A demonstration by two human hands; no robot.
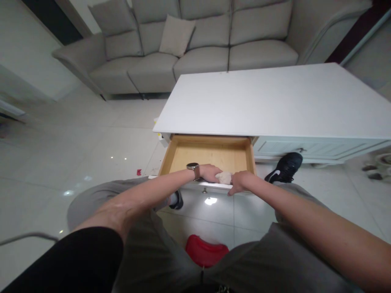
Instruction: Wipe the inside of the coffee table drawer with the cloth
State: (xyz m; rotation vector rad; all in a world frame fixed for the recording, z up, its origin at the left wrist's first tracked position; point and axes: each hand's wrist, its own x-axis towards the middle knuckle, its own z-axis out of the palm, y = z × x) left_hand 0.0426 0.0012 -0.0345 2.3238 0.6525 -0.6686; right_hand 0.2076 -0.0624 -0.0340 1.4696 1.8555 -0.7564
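Observation:
A wooden drawer [210, 152] is pulled out from the white coffee table [262, 101], and its inside shows bare pale wood. My left hand [210, 173], with a watch [193, 166] on the wrist, is at the inner side of the drawer's front panel. Its fingers close on a crumpled cream cloth [225, 178]. Right beside the cloth, my right hand [240, 182] grips the top edge of the front panel, thumb on the outside. The fingers of that hand are partly hidden inside the drawer. A small knob [205, 190] sits on the panel's outer face.
Behind the table stands a long grey sofa [201, 61] with a beige cushion [176, 36]. A closed drawer front [293, 147] is to the right. My shoes flank the open drawer. Under me is a red stool [206, 251]. A small red scrap [139, 172] lies on the tiled floor.

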